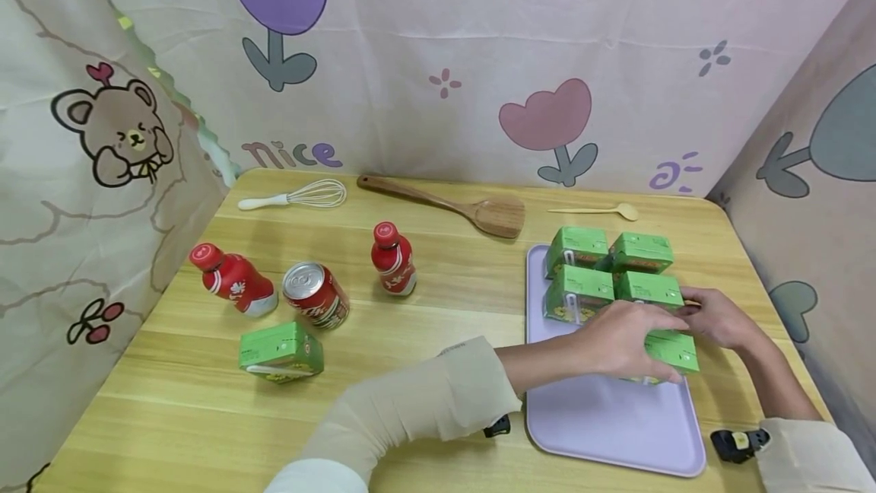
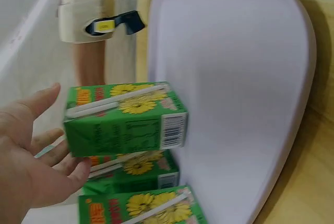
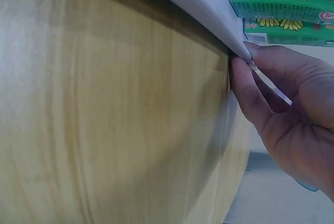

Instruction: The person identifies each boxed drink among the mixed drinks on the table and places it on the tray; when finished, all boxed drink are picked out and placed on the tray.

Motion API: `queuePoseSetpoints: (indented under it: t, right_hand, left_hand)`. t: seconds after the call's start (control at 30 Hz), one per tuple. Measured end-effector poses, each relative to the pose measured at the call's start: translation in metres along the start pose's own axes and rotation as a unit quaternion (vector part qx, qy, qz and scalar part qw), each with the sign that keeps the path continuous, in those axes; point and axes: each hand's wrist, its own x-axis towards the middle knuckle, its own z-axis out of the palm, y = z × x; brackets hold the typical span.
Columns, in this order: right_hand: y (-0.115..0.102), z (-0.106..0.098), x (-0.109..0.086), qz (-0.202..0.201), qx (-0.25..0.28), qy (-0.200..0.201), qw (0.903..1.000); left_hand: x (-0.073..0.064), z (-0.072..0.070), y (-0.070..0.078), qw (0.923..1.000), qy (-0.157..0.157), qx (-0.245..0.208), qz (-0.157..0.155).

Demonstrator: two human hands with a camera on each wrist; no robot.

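Observation:
Several green drink cartons with straws stand in rows on a lilac tray (image 1: 609, 421). My left hand (image 1: 626, 337) reaches over the nearest carton (image 1: 674, 352), thumb and fingers spread. In the left wrist view, that hand (image 2: 31, 153) lies beside the front carton (image 2: 125, 122), its thumb apart from it; whether a fingertip touches is unclear. My right hand (image 1: 718, 318) is at the tray's right edge, next to the cartons. In the right wrist view, its thumb and fingers (image 3: 248, 85) pinch the tray rim (image 3: 209, 18).
Left of the tray stand two red bottles (image 1: 242, 284) (image 1: 395, 261), a red can (image 1: 316, 297) and another green carton (image 1: 282, 351). A whisk (image 1: 301, 195), a wooden spatula (image 1: 496, 215) and a small spoon (image 1: 602, 211) lie along the back, before a printed curtain (image 1: 411, 36).

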Motion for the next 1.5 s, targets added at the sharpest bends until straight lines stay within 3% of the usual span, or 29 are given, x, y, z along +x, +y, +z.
queuePoseSetpoints:
  t: [0.23,0.63,0.8,0.9,1.17,1.33,1.4,1.5]
  right_hand:
    - [0.002,0.002,-0.002,0.002,0.002,0.000,1.0000]
    - [0.000,0.002,-0.001,0.015,-0.003,-0.004,0.9999]
    - [-0.001,0.002,-0.001,0.017,-0.012,-0.002,0.9998]
    - [-0.003,0.002,0.000,0.014,-0.014,0.000,0.9998]
    - [-0.006,0.001,0.002,0.009,-0.023,0.005,0.9997]
    - [-0.007,0.001,0.002,0.008,-0.026,0.009,0.9996]
    - [-0.007,0.001,0.001,0.009,-0.025,0.006,0.9996]
    - [-0.006,0.001,0.000,0.015,-0.022,0.005,0.9996]
  left_hand:
    - [-0.031,-0.018,-0.006,0.9996,0.006,-0.011,0.026]
    - [-0.118,-0.070,-0.034,0.9952,0.014,-0.082,0.053]
    - [-0.163,-0.099,-0.049,0.9906,0.049,-0.128,0.003]
    - [-0.192,-0.111,-0.065,0.9876,0.081,-0.130,-0.033]
    - [-0.266,-0.118,-0.118,0.9689,0.135,-0.116,-0.172]
    - [-0.302,-0.124,-0.139,0.9692,0.150,-0.068,-0.183]
    - [-0.314,-0.127,-0.144,0.9708,0.155,-0.051,-0.176]
    - [-0.328,-0.131,-0.150,0.9680,0.160,-0.034,-0.191]
